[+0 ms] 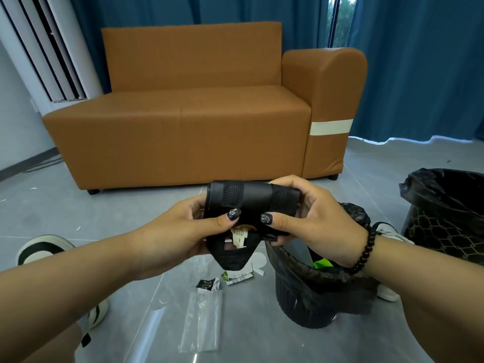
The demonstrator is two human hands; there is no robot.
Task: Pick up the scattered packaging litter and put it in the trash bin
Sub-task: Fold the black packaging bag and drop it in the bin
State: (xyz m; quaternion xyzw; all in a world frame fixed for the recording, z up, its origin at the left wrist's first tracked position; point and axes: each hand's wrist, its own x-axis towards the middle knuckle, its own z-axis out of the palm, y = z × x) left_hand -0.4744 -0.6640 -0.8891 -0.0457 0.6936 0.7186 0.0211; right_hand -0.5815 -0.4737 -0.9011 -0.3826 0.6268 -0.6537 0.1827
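Both hands hold a black piece of packaging (248,203) in front of me, just left of and above the small black trash bin (314,292). My left hand (183,229) grips its left side, thumb on top. My right hand (309,216) grips its right side. White paper scraps show through its lower opening. On the floor below lie a clear plastic bag (201,320), a small black and white wrapper (208,284), a green and white wrapper (237,277) and a white paper piece (258,260). The bin is lined with a black bag and holds some green litter.
An orange sofa (188,113) stands ahead against blue curtains. A second, larger bin (450,218) with a black liner stands at the right. My shoes (44,248) rest on the grey tiled floor at left and behind the small bin. Small white scraps dot the floor at far left.
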